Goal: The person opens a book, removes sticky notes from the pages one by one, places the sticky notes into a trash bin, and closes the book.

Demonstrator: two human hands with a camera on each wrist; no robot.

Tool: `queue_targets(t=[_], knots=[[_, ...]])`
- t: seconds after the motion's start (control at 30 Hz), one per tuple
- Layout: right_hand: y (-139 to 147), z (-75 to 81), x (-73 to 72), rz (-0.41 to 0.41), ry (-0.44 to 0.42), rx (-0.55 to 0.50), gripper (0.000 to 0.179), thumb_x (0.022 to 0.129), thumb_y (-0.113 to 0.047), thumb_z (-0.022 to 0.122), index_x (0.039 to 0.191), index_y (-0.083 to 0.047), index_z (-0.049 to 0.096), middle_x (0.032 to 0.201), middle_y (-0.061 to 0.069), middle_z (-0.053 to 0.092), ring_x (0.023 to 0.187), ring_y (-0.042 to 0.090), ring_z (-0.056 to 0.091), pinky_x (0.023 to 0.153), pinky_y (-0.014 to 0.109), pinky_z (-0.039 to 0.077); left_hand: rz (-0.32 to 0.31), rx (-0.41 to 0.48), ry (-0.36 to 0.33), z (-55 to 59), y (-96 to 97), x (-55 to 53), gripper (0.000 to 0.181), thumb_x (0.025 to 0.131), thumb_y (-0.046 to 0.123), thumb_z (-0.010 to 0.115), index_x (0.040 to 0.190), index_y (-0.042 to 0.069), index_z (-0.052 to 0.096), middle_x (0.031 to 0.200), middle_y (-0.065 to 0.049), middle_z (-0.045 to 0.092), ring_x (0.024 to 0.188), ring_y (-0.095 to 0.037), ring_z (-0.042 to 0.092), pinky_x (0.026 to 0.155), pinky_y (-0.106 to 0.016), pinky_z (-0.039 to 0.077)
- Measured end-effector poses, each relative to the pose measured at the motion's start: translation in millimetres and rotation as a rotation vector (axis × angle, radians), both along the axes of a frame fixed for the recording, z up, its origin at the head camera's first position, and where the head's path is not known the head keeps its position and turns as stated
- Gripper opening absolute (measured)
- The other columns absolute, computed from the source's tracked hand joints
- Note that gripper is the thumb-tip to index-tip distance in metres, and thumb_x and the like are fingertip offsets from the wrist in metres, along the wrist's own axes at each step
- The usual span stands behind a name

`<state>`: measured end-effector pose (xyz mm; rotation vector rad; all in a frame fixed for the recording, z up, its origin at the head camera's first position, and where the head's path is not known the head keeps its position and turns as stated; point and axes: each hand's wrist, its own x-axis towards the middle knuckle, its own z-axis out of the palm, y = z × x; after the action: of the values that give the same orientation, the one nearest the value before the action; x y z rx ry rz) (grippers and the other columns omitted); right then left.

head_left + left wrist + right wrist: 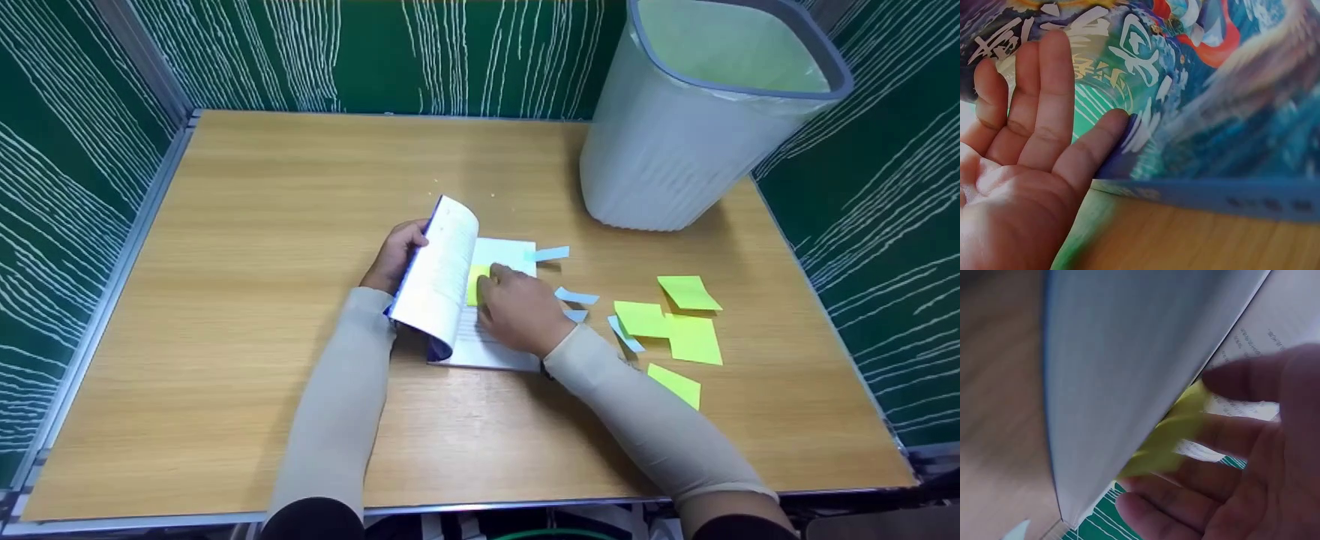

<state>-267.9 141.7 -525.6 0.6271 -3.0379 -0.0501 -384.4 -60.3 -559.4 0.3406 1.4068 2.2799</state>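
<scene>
A thick paperback book [487, 352] with a colourful illustrated cover [1230, 95] lies open on the table. My left hand [397, 255] holds up its cover and a curled bundle of pages [439, 270] by the outer edge; in the left wrist view this hand's fingers [1053, 95] lie along the cover. Over the right-hand page, my right hand [521, 307] pinches a yellow sticky note [1168, 439], near the inner fold in the head view. The note's right part is hidden behind the fingers. Blue sticky strips, such as this one [552, 254], stick out past the page edge.
Several loose yellow sticky notes [694, 341] and a blue strip [624, 335] lie right of the book, near the right forearm. A lined waste bin [660, 157] stands at the table's back right. Green panels with white streaks [480, 60] border the wooden table [247, 300].
</scene>
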Motion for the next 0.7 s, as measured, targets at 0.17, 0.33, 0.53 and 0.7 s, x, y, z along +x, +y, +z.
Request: queue_targets(t=[0.17,0.33,0.53,0.7], knots=[[1,0.0,-0.8,-0.058,-0.109,0.002,0.062,0.098,-0.041,0.045,0.154,-0.013,0.048,0.146,0.019,0.049,0.121,0.037,0.054,0.094,0.055,0.055,-0.015,-0.037,0.007,3.1,2.9,1.2,0.039,0.081,0.005,0.039,0.108,-0.001,0.066,0.091,-0.01,0.071,0.076,-0.019,0.07,0.064,-0.026,0.056],[8,-0.2,-1.8,-0.124,-0.17,-0.015,0.07,0.097,-0.046,0.042,0.159,-0.015,0.041,0.154,0.015,0.041,0.136,0.037,0.043,0.11,0.063,0.042,-0.047,-0.106,0.044,8.4,6.6,3.2,0.036,0.082,0.007,0.042,0.107,-0.004,0.065,0.094,-0.014,0.071,0.077,-0.021,0.07,0.065,-0.027,0.057],[23,3.0,7.3,-0.205,-0.128,0.02,0.064,0.097,-0.039,0.046,0.145,0.003,0.053,0.137,0.018,0.047,0.124,0.037,0.045,0.106,0.06,0.04,-0.087,-0.174,0.086,12.8,8.3,4.1,0.039,0.082,0.01,0.044,0.111,-0.003,0.067,0.098,-0.015,0.071,0.08,-0.023,0.07,0.067,-0.028,0.057],[35,8.1,18.2,-0.266,-0.057,-0.011,0.044,0.098,-0.032,0.051,0.1,0.009,0.068,0.116,0.018,0.05,0.107,0.036,0.043,0.087,0.051,0.042,-0.098,-0.222,0.079,13.4,6.2,4.4,0.041,0.085,0.011,0.044,0.117,-0.002,0.066,0.103,-0.016,0.07,0.083,-0.024,0.07,0.069,-0.03,0.058]])
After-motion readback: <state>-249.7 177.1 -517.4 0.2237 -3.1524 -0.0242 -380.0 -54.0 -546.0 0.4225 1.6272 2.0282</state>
